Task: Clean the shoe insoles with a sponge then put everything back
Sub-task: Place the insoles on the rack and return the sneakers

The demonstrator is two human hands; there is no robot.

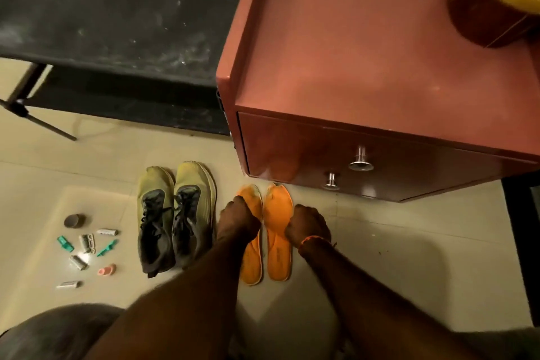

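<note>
Two orange insoles lie side by side on the tiled floor, toes pointing away from me. My left hand (pixel 239 219) is curled over the middle of the left insole (pixel 252 263) and grips it. My right hand (pixel 308 226), with an orange thread round the wrist, is curled at the right edge of the right insole (pixel 278 213) and holds it there. A pair of yellow-green and grey laced shoes (pixel 175 213) stands just left of the insoles. No sponge is in view.
A reddish-brown cabinet (pixel 350 52) with two metal knobs stands just beyond the insoles, with a brown container (pixel 482 20) on top. A black shoe rack (pixel 117 38) is at the back left. Several small items (pixel 84 245) lie scattered on the floor, left of the shoes.
</note>
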